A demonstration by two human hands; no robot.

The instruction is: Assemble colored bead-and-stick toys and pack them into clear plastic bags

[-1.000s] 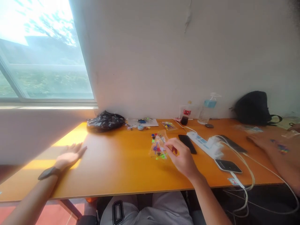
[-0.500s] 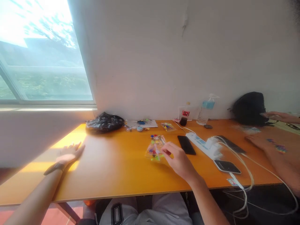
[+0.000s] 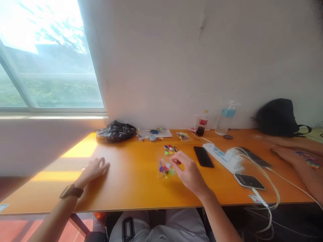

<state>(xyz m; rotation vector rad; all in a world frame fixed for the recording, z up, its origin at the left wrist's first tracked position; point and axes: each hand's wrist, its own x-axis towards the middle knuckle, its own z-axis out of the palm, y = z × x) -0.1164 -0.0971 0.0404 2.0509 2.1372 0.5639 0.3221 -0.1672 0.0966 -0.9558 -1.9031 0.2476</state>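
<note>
My right hand (image 3: 185,168) is closed in a pinch at the right edge of a clear plastic bag (image 3: 160,155). Small colourful pieces (image 3: 166,169) in red, blue, green and white show through the bag's lower part. More bright pieces (image 3: 170,150), red, yellow, green and dark, cluster at its upper end; whether they are inside cannot be told. My left hand (image 3: 94,170), with a dark band on the wrist, is held low at the table's left side, fingers apart and loosely bent, holding nothing.
A black plastic bag (image 3: 116,131), a white sheet (image 3: 166,133) with small parts and another small bag (image 3: 183,136) lie along the wall. Rightward are a phone (image 3: 204,157), a power strip (image 3: 217,153) with cables, bottles and another person's arms (image 3: 295,158).
My left hand has moved right and inward from the sunlit patch. Pieces in the bag have spread into two groups, the lower one sinking. My right hand stays pinched nearby. The view has shifted slightly.
</note>
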